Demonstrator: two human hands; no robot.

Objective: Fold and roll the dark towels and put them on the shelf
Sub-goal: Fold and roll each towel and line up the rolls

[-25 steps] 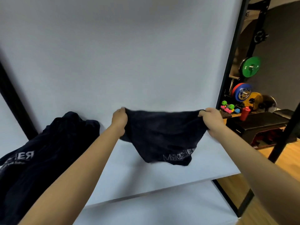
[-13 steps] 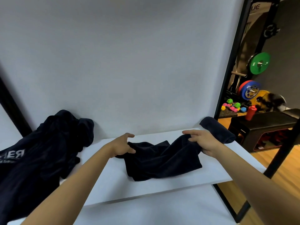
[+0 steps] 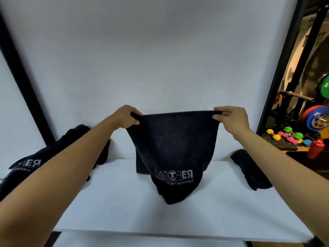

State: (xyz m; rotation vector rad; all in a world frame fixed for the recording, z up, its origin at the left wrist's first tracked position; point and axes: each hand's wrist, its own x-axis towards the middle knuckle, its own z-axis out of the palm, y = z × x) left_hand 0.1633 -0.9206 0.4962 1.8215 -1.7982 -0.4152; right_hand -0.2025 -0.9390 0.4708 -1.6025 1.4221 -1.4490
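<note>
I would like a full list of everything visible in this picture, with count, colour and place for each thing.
held towel: 1, dark, hanging between both hands, lower end on the shelf
towel pile: 1, dark, left end of shelf
rolled towel: 1, dark, right end of shelf
shelf: 1, white, centre
backdrop: 1, white, behind
weight plates: several, mixed colours, far right
small dumbbells: several, bright, far right
bottle: 1, red, far right
left hand: gripping towel corner
right hand: gripping towel corner

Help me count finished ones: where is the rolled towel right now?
In the head view the rolled towel lies at the right end of the white shelf, right of the hanging towel that both hands hold up.
</note>
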